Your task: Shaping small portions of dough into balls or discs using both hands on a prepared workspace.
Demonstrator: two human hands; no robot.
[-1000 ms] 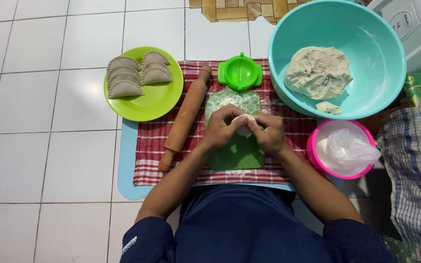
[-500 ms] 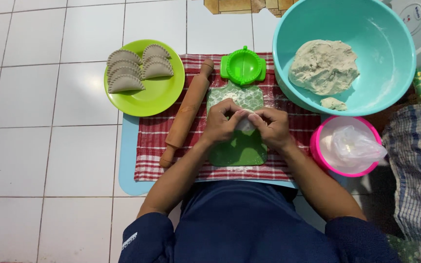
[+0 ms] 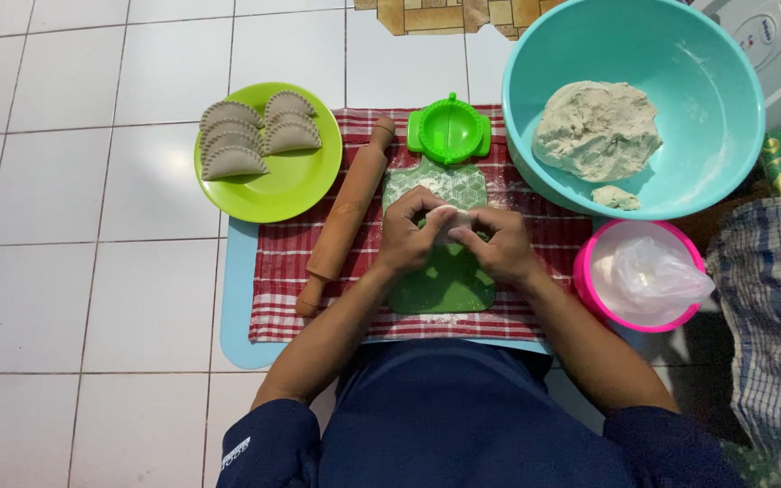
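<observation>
Both hands meet over a small green cutting board [image 3: 449, 285] on a red checked cloth [image 3: 277, 271]. My left hand [image 3: 409, 230] and my right hand [image 3: 494, 239] pinch a small pale piece of dough [image 3: 449, 220] between their fingertips. A green round dumpling press [image 3: 449, 129] lies shut just beyond the board. A wooden rolling pin [image 3: 345, 217] lies slanted to the left of my left hand.
A lime plate [image 3: 296, 185] at the left holds several folded crimped dumplings [image 3: 232, 145]. A teal bowl [image 3: 716, 99] at the right holds a lump of dough [image 3: 597, 128]. A pink bowl [image 3: 589, 280] with a clear plastic bag sits near my right forearm. A checked cloth [image 3: 775, 316] lies at far right.
The hands stay over the board, fingers shifting slightly around the dough piece. The camera view has drifted a little.
</observation>
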